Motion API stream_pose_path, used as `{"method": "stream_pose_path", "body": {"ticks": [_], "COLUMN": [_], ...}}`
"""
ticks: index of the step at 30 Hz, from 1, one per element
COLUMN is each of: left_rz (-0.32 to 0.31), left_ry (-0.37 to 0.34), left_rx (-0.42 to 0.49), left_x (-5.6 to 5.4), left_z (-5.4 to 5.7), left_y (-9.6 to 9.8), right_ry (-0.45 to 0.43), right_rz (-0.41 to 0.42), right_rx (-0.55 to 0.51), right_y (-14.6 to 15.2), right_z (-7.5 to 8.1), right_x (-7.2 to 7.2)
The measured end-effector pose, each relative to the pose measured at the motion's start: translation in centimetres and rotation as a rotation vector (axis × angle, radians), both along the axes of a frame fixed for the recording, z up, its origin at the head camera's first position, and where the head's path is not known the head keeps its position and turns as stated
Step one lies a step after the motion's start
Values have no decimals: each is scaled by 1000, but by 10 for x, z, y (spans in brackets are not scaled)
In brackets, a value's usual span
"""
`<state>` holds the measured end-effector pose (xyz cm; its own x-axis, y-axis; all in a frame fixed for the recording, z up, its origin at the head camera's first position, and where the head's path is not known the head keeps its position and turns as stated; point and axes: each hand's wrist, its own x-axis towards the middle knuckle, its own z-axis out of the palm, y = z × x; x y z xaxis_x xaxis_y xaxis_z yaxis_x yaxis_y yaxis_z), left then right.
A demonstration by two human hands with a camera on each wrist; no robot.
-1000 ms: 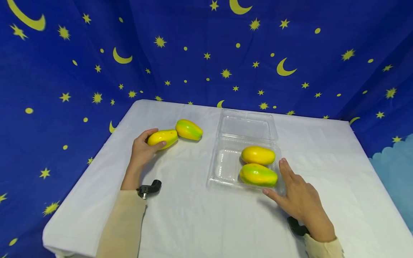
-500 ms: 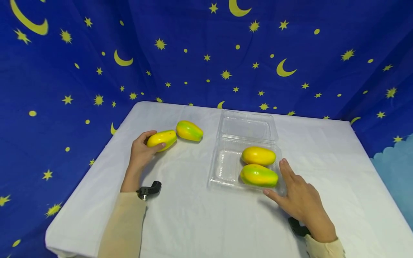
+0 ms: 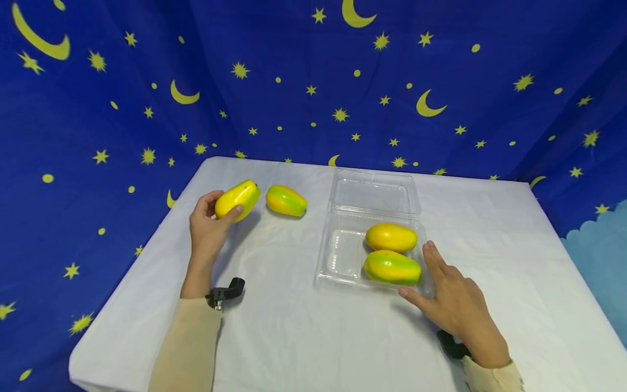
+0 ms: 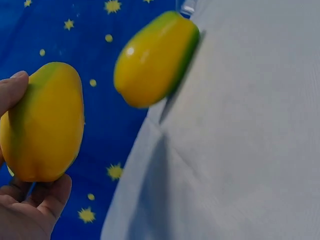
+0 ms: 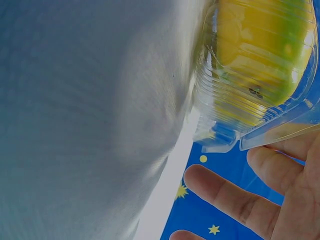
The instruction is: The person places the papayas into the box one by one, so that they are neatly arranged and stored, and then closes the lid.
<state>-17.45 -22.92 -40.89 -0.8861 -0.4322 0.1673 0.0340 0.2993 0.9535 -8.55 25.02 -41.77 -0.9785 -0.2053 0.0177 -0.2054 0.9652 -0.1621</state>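
My left hand [image 3: 209, 226] grips a yellow-green papaya [image 3: 238, 201] and holds it tilted above the table; in the left wrist view the thumb and fingers clasp that papaya [image 4: 46, 125] from both sides. Another papaya [image 3: 286, 201] lies on the cloth just to its right. Two more, a yellow papaya [image 3: 391, 238] and a greener papaya [image 3: 392, 267], sit side by side in the right part of a clear plastic clamshell box [image 3: 343, 253]. My right hand [image 3: 458, 299] is at the box's near right corner, fingers spread; the right wrist view shows its fingers by the rim.
The clamshell's lid [image 3: 374, 193] lies folded back, away from me. A white cloth [image 3: 294, 332] covers the table. Behind it hangs a blue curtain [image 3: 274, 43] with yellow moons and stars. Black wrist cameras sit on both wrists.
My left hand has lifted its papaya off the cloth, tilting it up and moving it slightly left, away from the neighbouring papaya. The right hand stays in place by the box.
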Motion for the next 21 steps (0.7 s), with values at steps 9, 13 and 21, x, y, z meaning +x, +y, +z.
{"method": "stream_pose_path", "body": {"ticks": [9,13,21], "left_rz": [-45,-84,-98], "left_ry": [141,164,183], "left_rx": [22,28,15], "left_x": [3,3,5], "left_z": [11,14,14], "left_y": [14,21,26], "right_ry": [-1,-6,20], "right_rz": [3,-3,12], "right_rx": [9,6,-26], "right_y": [4,5,1], "right_z": [2,3,0], "right_x": [-1,0,1]}}
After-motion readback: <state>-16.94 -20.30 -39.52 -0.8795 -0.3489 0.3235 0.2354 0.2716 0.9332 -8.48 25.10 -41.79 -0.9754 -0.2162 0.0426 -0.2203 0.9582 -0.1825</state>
